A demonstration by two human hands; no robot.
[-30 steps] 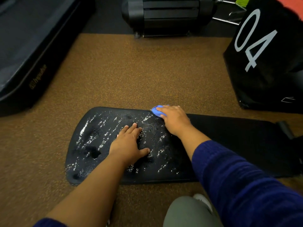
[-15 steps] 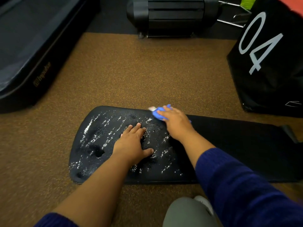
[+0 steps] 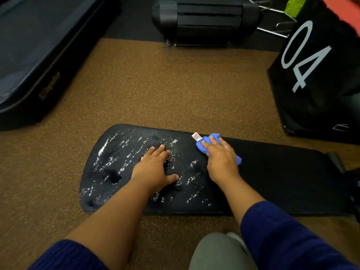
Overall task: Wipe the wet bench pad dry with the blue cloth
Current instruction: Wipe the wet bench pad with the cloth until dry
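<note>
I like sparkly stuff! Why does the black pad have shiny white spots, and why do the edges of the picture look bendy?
Head view: the spots are light glinting off water on the bench pad; the dry half beside the blue cloth stays dull. Head view: the wide lens curves things near the edges.

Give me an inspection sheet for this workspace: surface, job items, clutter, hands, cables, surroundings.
Surface: brown speckled floor; black pad lies on it.
Job items: pad's left part covered in droplets, right part looks dry; blue cloth on the pad's far edge, white tag showing.
Clutter: nothing seen.
Hands: left hand flat on the wet area; right hand presses the cloth, fingers fairly straight, no tight grip.
Cables: nothing seen.
Surroundings: black bag marked 04 at right, dark machine beyond, dark mat at left.
</note>
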